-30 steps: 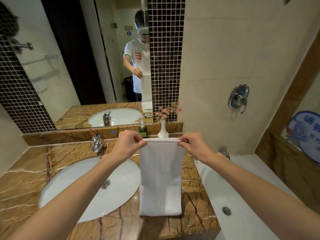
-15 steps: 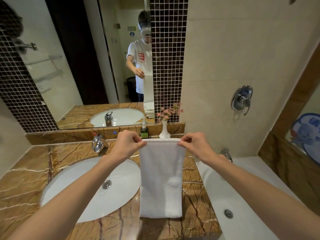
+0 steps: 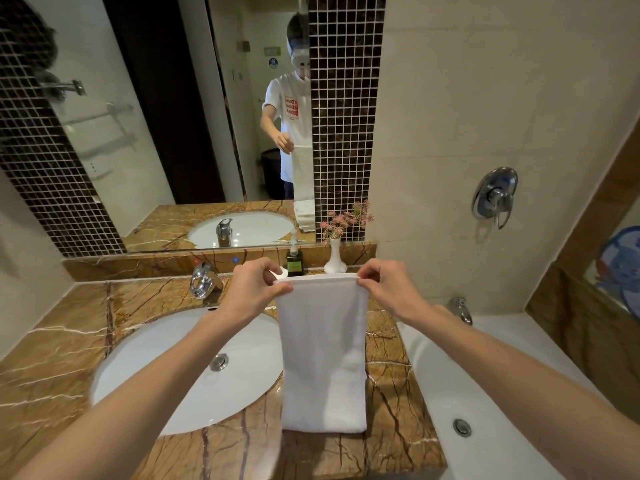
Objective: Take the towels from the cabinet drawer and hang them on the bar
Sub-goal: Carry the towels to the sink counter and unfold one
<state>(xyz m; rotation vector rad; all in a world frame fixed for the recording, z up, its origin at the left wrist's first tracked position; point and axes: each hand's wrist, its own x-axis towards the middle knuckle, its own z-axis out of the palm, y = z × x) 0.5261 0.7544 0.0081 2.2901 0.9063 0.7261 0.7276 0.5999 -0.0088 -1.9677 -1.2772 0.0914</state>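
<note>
over the marble counter (image 3: 391,393), beside the sink (image 3: 156,368), the white towel (image 3: 323,358) is hanging lengthwise, already out of the drawer. the left hand (image 3: 254,289) and right hand (image 3: 388,292) are each pinching a top corner with curled fingers. the hanging step is likely beginning: the next move is calling for carrying it level to the bar and draping it.
</note>
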